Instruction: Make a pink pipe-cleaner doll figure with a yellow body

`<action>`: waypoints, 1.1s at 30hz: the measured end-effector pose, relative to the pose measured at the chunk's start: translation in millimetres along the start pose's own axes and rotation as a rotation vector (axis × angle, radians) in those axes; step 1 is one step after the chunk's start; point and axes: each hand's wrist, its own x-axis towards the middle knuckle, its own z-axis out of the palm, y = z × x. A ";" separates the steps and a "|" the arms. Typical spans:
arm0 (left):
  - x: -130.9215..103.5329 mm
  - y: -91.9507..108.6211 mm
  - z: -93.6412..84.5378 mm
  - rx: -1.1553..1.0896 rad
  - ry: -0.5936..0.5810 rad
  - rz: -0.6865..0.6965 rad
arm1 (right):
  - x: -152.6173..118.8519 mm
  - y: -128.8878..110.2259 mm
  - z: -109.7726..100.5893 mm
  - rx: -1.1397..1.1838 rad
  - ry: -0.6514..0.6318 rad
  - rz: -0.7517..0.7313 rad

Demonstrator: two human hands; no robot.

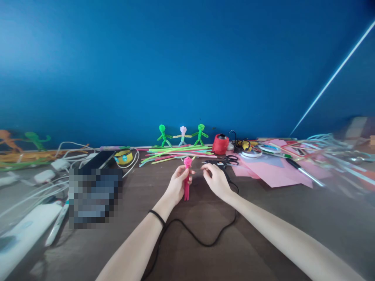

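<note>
Between the thumb and fingers of my left hand [177, 180] stands a pink pipe-cleaner figure [186, 186], held upright. It has a coiled round head at the top and straight strands hanging below the hand. My right hand [215, 178] is just to the right of it, apart from the figure. Its fingers are bent in a pinch, and whatever they hold is too small to make out. Behind the right hand lies a black glue gun [213, 162], partly covered by it. Its black cord [205, 245] loops across the table towards me.
Loose coloured pipe cleaners [175, 152] lie in a pile before several pipe-cleaner dolls [183, 134]. Scissors [232, 159], a red spool [220, 144] and pink paper sheets [271, 168] are at the right. Cables, a phone [98, 160] and a white power strip [31, 226] take up the left.
</note>
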 end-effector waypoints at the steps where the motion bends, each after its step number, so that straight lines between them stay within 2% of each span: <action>1: 0.1 0.6 0.0 -0.014 0.001 -0.012 | 4.8 1.4 -0.3 -0.002 -0.010 -0.006; 6: 0.2 2.1 0.0 -0.063 0.026 -0.047 | 52.0 11.0 2.5 -0.081 -0.132 0.000; 11: -0.1 1.8 -0.4 -0.071 0.003 -0.057 | 91.8 17.4 23.0 -0.206 -0.191 0.075; 15: -0.2 1.6 -1.3 -0.064 -0.009 -0.050 | 96.8 15.4 38.0 -0.303 -0.208 0.110; 19: -0.4 1.6 -2.2 -0.069 -0.015 -0.057 | 98.3 11.9 41.8 -0.393 -0.248 0.080; 24: -0.6 2.0 -2.3 -0.077 -0.011 -0.066 | 105.1 9.3 39.6 -0.468 -0.289 0.003; 33: -1.8 3.7 -1.1 -0.085 -0.014 -0.073 | 118.8 1.2 23.9 -0.440 -0.269 0.024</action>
